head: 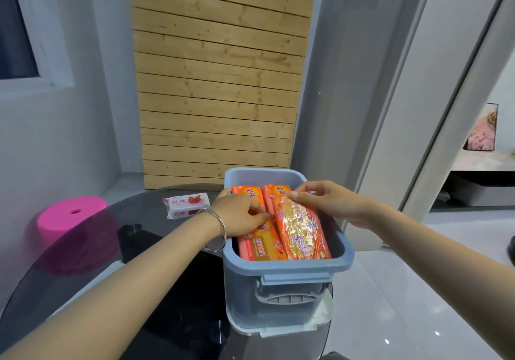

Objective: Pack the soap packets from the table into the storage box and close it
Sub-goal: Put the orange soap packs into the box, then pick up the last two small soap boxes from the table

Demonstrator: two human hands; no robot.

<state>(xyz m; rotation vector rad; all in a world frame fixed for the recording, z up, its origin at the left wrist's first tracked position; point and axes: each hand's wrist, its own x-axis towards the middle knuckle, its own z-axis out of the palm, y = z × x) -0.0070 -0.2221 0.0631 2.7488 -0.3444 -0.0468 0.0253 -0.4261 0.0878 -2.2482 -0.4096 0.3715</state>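
Grey walls, a slatted wood panel (220, 81) and a pink stool (73, 214) are framing a dark glass table (83, 262) where a person is packing soap into a blue-grey storage box (284, 269) sitting at the table's right edge. Both hands are working inside the open box: the left hand (239, 214), w/ a silver bangle (218, 230) at the wrist, is pinching its fingertips narrowly on the edge of an orange packet (260, 244) on the box's left side, while the right hand (328, 201) is pressing curled fingers on the far end of the top orange packet (302, 231), which is lying tilted across the others on the right. More orange packets (259, 195) are showing toward the box's far wall. One pink-and-white soap packet (187, 205) is lying on the table, just left of the box & apart from it. A white piece, prob. the lid (281, 329), is sitting under the box's base, though that can't be confirmed from this angle. Step in hand, by the look of it: settling the orange packets flat so the stack sits below the rim. Next move likely calls for freeing one hand, reaching left for the pink-and-white packet, then finding room for it on top; after that the lid needs retrieving, which would mean lifting the box off it, then pressing it on & latching at the handle clip (292, 280).
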